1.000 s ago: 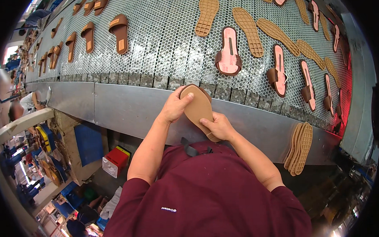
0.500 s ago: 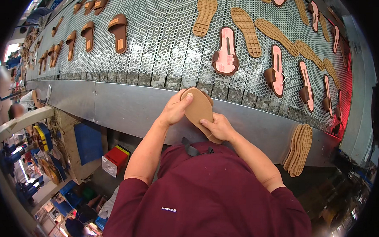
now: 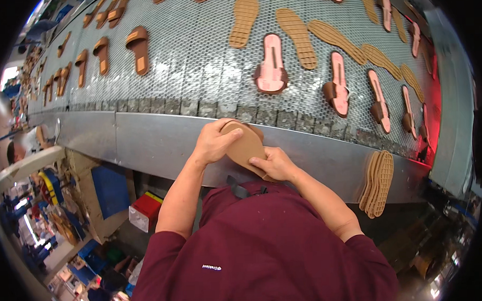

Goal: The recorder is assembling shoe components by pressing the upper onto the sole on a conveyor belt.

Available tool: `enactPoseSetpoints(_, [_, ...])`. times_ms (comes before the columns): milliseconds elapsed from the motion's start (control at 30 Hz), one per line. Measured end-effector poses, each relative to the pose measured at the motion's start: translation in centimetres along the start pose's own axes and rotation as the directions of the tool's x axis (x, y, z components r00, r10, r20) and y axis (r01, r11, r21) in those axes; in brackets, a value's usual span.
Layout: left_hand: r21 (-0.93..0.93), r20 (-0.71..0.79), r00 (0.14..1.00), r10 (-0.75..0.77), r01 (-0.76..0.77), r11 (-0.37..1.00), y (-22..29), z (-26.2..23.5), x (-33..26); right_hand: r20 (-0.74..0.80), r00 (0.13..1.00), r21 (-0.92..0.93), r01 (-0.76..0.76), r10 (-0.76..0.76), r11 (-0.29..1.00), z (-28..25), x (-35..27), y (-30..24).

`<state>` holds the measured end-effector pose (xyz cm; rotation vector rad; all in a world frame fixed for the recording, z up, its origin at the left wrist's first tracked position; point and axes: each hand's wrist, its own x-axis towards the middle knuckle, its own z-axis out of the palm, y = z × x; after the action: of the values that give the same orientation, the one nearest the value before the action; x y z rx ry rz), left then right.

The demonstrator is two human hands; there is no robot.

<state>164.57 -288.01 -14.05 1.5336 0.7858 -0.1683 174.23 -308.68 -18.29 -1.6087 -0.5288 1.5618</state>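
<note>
In front of my body, close to the conveyor's metal side, I hold a sandal [image 3: 246, 150] with its smooth tan sole facing up. A strip of its brown upper shows behind the far edge. My left hand [image 3: 211, 142] is closed round the toe end, thumb pressed on the sole. Nearer the heel, my right hand [image 3: 276, 164] grips the other side, its thumb also on the sole. The fingers underneath are mostly hidden.
The conveyor belt [image 3: 196, 72] carries brown sandals [image 3: 139, 50] at left. Pink-lined uppers [image 3: 272, 64] and tan outsoles [image 3: 297, 38] lie at right. A metal rail [image 3: 161, 137] runs before me, with stacked outsoles [image 3: 379, 184] at its right. A red box [image 3: 146, 211] stands lower left.
The pieces on the belt have shifted left. My hands and the sandal have moved slightly left and down, with the grip much the same.
</note>
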Motion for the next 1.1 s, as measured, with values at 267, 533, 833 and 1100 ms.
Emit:
enactPoseSetpoints(267, [-0.275, -0.161, 0.987, -0.025, -0.021, 0.961, -5.9, 1.7, -1.3, 0.057, 0.997, -0.6, 0.077, -0.054, 0.796, -4.9, -2.1, -0.3])
enactPoseSetpoints(533, [-0.021, -0.046, 0.995, -0.088, 0.087, 0.996, -10.2, 4.0, -5.1, -0.286, 0.956, 0.353, 0.161, -0.057, 0.922, -12.3, -3.0, 1.7])
enactPoseSetpoints(833, [0.784, 0.104, 0.93, 0.352, -0.295, 0.546, -8.9, 9.5, -3.6, -0.628, 0.758, 0.58, 0.607, -0.176, 0.544, -9.1, -3.9, -1.4])
enactPoseSetpoints(1100, [0.607, 0.492, 0.759, 0.427, -0.651, 0.456, -5.7, 13.5, -2.9, -0.599, 0.728, -0.044, 0.386, -0.333, 0.922, -9.5, -6.9, -3.4])
